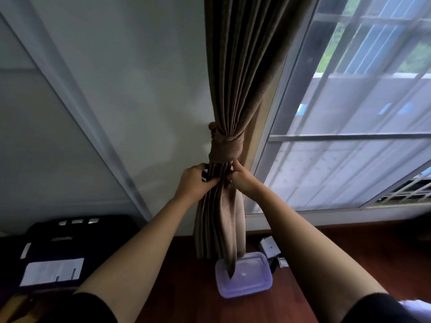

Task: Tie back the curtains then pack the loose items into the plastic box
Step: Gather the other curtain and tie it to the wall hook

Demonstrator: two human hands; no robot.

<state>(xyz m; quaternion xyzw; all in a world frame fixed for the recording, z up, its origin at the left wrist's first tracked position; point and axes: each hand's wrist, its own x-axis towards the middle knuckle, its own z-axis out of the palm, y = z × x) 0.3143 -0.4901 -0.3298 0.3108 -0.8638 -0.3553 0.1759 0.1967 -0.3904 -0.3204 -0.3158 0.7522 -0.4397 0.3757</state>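
Nearest the camera, two black short sleeves frame the bottom edge, and bare forearms reach up and forward from them. Below the arms lies a dark reddish wooden floor. On it, between the forearms, sits the translucent lilac rectangular plastic box with its lid on; the curtain's hanging tip shows in front of it. Just beyond the box lie a few small white loose items, too small to identify. Far to the left, a black case carries a white printed sheet.

Higher up, both hands meet on the brown pleated fabric curtain. The left hand has its fingers curled tightly around the gathered folds, with a small dark thing showing at its fingers that I cannot make out. The right hand pinches the folds from the other side, its fingertips touching the lower edge of the matching brown tieback band. That band wraps around the bundle and runs to a rounded knob on the pale wall. Beyond, at right, stands the white-framed window.
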